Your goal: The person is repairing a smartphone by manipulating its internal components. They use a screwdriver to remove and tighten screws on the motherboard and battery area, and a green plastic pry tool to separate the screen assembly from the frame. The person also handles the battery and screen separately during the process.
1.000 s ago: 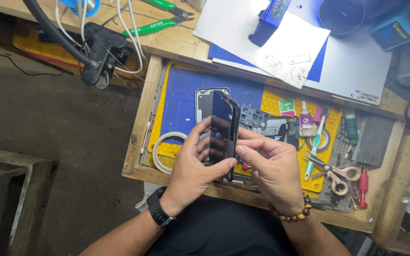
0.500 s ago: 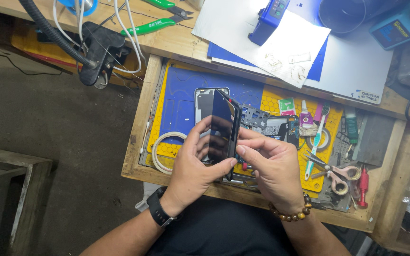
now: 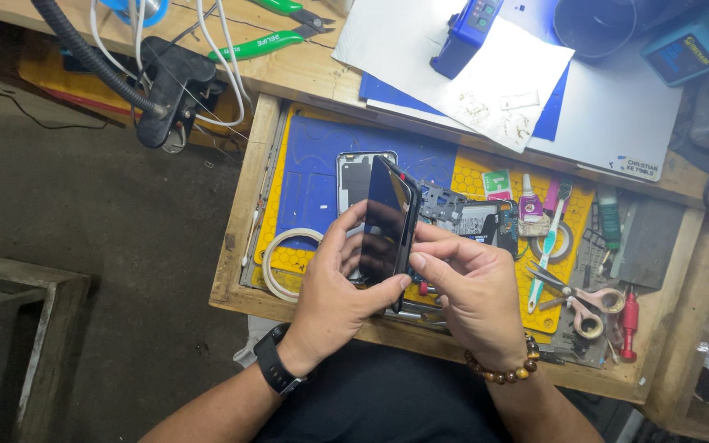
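phone held at centre of frame, between both hands, raised above the tray. long axis near vertical in frame, top end tipped slightly toward upper left, bottom end toward lower centre near the body. seen nearly edge-on: dark glossy screen face turned left, thin edge and back turned right.

left hand at lower centre-left, clamped on phone: fingers wrapped across the screen side, thumb pressed at the lower edge. right hand at lower centre-right, also closed on phone: fingertips pinched against the right edge about mid-height. both hands touching phone, so neither nearer; left carrying most of the grip along the lower half, right working the edge. hands close together, only the phone's thickness between fingertips.

behind phone, upper centre: grey phone frame flat on blue mat, partly hidden by phone. tape roll just left of left hand. circuit parts just right of phone top. glue bottle, toothbrush, scissors and red screwdriver spread right and lower right, apart from hands. white sheet and blue device on bench at upper centre. green pliers upper left. watch on left wrist, bead bracelet on right.
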